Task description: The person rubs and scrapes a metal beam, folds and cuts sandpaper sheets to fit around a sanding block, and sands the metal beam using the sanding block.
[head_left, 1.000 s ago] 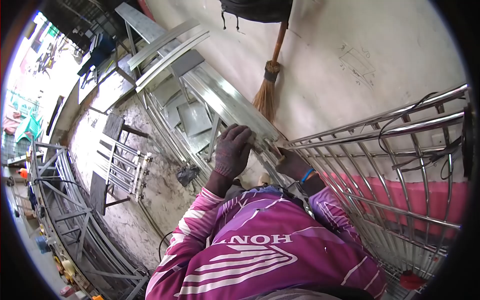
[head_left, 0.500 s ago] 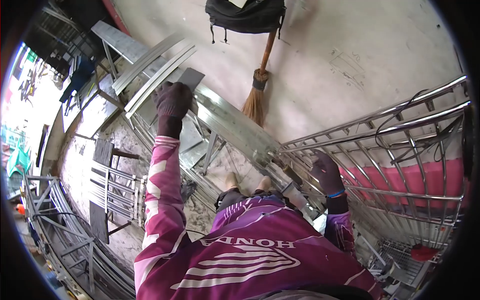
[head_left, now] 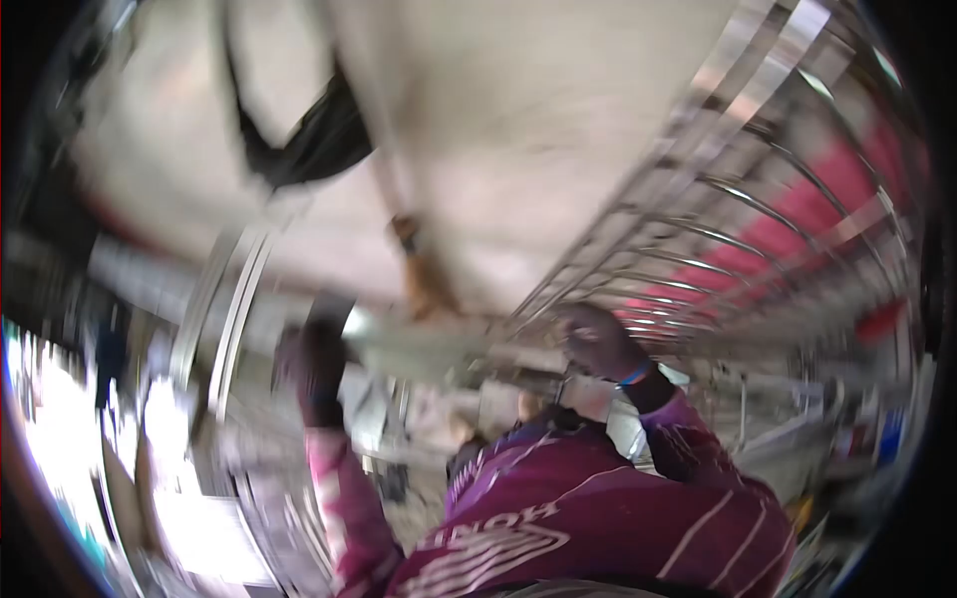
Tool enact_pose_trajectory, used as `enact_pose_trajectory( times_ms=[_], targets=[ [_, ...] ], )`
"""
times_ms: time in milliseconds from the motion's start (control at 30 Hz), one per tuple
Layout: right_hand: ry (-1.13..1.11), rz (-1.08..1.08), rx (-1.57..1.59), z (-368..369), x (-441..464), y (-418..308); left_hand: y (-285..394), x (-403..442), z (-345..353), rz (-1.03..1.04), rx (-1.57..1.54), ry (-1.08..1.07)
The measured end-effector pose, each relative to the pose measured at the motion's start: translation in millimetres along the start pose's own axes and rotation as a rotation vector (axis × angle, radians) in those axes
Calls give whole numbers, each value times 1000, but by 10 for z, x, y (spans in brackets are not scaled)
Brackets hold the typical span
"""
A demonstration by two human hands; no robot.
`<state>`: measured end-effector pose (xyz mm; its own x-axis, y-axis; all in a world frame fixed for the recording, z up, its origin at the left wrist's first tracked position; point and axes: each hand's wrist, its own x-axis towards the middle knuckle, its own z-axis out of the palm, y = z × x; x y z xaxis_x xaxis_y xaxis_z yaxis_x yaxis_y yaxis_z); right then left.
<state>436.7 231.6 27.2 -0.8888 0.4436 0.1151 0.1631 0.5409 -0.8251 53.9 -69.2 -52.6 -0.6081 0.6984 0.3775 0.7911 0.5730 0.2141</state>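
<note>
The view is badly smeared by motion. My left hand (head_left: 314, 364), in a dark glove, is raised over the bench on the left. Its fingers appear closed at the edge of a dark grey flat piece (head_left: 331, 305), which sticks out above the knuckles. Long pale metal strips (head_left: 239, 309) stand just left of that hand. My right hand (head_left: 595, 341), also gloved and with a blue band at the wrist, is by the near end of a shiny metal rack (head_left: 698, 239). Its fingers are too blurred to tell whether they grip anything.
A metal-topped bench (head_left: 419, 349) lies between my hands, across the front of my body. Beyond it are a straw broom (head_left: 427, 284) and a black bag (head_left: 319, 140) on the pale floor. A pink panel (head_left: 778, 224) shows behind the rack's bars.
The whole view has swung and blurred. My left hand appears lower, with the grey piece still at it. My right hand appears further left, closer to the rack's end.
</note>
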Motion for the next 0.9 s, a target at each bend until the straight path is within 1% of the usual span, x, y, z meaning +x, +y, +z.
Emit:
enact_pose_trajectory(
  times_ms=[33, 67, 100, 133, 167, 200, 233, 300, 367, 400, 433, 500, 567, 633, 700, 733, 767, 800, 833, 900],
  targets=[
    [32, -77, 2, -55, 92, -165, 298, 29, -330, -190, -229, -82],
    [81, -134, -120, -156, 159, -282, 396, 58, -476, -63, 118, -91],
    [107, -184, -241, -288, 220, -386, 239, 61, -317, -271, 52, -257],
    [155, -206, -277, -467, 281, -573, 176, 50, -257, -110, 100, -95],
    [179, -233, -305, -679, 319, -800, 337, 43, -438, -259, -241, 115],
    [260, -326, -364, -928, 327, -954, 304, 49, -422, -106, -232, 289],
    [398, -485, -465, -1172, 337, -1083, 405, 129, -525, -108, -355, 283],
    [515, -521, -465, -1686, 250, -1438, 501, 322, -669, -45, -554, 133],
    [695, -711, -607, -2154, 75, -1838, 987, 507, -934, 21, -599, 159],
    [748, -700, -607, -2350, -48, -1997, 1269, 603, -1056, 62, -634, 157],
    [811, -808, -628, -2593, -105, -2032, 1502, 718, -1138, 74, -634, 186],
    [904, -867, -707, -2992, -259, -2217, 1933, 947, -1339, 361, -693, 280],
    [1080, -942, -871, -3460, -412, -2365, 2419, 1174, -1716, 507, -627, 321],
    [1228, -1070, -825, -3888, -533, -2450, 2926, 1370, -2145, 687, -562, 437],
    [1376, -1142, -914, -4309, -709, -2497, 3445, 1452, -2605, 756, -464, 461],
    [1382, -1157, -912, -4482, -798, -2480, 3674, 1513, -2758, 824, -409, 550],
    [1389, -1153, -821, -4638, -886, -2448, 3929, 1537, -2942, 861, -423, 534],
    [1392, -1146, -729, -4776, -952, -2415, 4187, 1556, -3059, 892, -432, 570],
    [1393, -1153, -721, -4888, -999, -2380, 4432, 1577, -3162, 923, -438, 601],
    [1287, -1077, -697, -5099, -1076, -2313, 4890, 1667, -3379, 952, -434, 545]
  ],
)
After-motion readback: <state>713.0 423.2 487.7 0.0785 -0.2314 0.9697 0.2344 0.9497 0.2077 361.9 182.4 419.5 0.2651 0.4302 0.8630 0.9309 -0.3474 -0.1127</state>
